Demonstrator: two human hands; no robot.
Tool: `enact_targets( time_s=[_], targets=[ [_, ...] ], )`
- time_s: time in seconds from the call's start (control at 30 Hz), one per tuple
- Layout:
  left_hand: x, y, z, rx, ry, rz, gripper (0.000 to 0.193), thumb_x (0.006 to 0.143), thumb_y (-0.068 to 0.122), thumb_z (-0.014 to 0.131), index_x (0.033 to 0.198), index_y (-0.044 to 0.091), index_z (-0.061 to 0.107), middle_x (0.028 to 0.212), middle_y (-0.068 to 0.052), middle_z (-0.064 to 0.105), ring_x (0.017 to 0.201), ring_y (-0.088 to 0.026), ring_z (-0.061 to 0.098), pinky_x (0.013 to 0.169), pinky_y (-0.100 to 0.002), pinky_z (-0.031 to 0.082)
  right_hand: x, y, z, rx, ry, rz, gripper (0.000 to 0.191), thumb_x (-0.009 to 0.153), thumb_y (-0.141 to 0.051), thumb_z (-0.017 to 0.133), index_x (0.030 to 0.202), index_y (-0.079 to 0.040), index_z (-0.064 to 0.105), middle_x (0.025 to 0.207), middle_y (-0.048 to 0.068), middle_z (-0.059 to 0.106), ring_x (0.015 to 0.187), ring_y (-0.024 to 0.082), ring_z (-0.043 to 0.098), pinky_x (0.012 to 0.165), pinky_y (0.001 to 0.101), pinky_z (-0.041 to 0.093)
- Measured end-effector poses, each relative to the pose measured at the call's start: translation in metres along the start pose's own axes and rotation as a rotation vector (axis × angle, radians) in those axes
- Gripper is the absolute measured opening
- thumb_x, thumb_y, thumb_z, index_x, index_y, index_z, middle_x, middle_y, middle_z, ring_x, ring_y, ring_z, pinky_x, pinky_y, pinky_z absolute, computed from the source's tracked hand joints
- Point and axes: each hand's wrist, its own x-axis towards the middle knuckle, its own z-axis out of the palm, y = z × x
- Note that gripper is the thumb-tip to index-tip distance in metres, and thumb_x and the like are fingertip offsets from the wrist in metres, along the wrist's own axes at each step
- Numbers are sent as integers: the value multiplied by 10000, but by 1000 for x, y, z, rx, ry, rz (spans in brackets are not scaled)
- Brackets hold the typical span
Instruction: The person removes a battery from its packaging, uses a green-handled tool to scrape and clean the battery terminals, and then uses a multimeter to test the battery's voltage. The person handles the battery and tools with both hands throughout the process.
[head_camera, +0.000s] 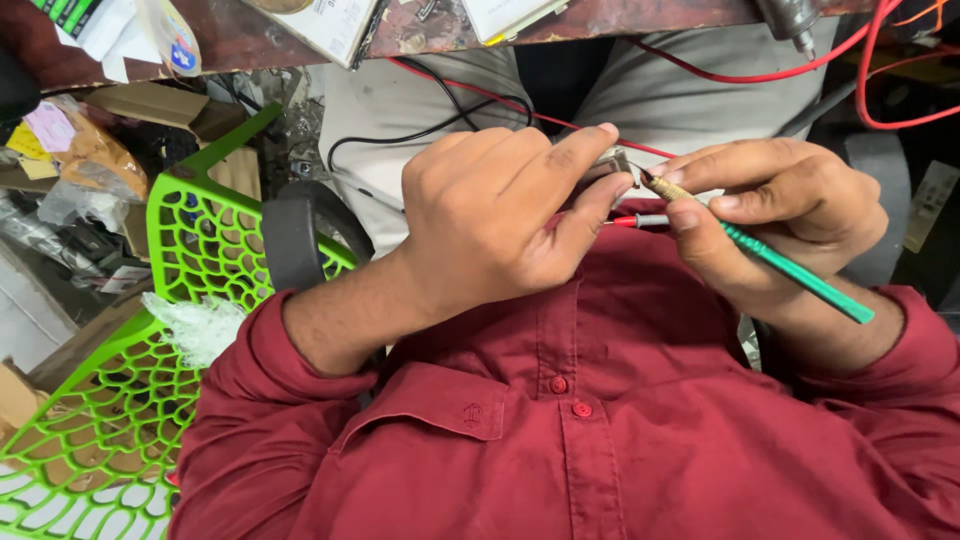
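The left hand (500, 225) pinches a small metal part (612, 165) between thumb and forefinger. The right hand (775, 215) grips a green tool (790, 272), its long axis slanting from lower right up to the left, tip touching the part. Red wires (700, 70) trail behind; a green chair (190, 260) stands left.

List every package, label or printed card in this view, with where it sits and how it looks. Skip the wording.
White box: top centre on the brown bench, flat, rectangular, dark print.
White card: top edge right of the box, pale, yellow corner.
Clear plastic bag: top left, blue and yellow label.
Green and white packet: top left corner.
Pink tag: left edge, on a crumpled bag of brown contents.
No screens.
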Motion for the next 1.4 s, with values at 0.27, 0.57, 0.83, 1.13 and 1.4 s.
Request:
enact_targets(
  time_s=[0.27,0.57,0.83,1.13,1.4],
  targets=[
    [2,-3,4,88,-15,67,279,999,246,829,1179,61,723,733,23,499,634,-166,483,599,-359,351,11,-3,-5,-83,-56,-86,269,838,125,745,913,14,512,935,242,682,884,324,752,781,410,662],
    [-1,-7,-1,389,-46,285,203,1041,165,716,1211,56,727,770,43,443,680,-135,448,613,-331,312,32,-33,-6,-311,-163,-184,357,799,152,792,767,11,467,849,234,688,780,310,755,664,376,630],
    [15,-6,-25,663,6,180,82,1028,86,765,1089,42,731,718,26,433,636,-156,460,589,-355,324,46,-66,-12,-318,-254,-55,281,801,102,728,702,11,481,805,217,681,697,276,723,612,334,589],
    [4,8,-32,-510,46,-480,161,1109,47,705,1254,15,645,899,-53,711,756,-82,651,680,-229,510,18,-51,-31,-273,-163,-148,331,1094,-195,637,1288,46,518,1112,276,693,941,353,756,754,370,636],
    [-4,27,-30,-1223,-159,-737,249,1122,55,643,1317,33,488,901,-27,719,764,22,595,688,-137,451,30,-51,-1,-202,-23,17,473,1155,-414,580,1310,33,570,1263,230,652,993,269,727,861,295,615]
  ],
)
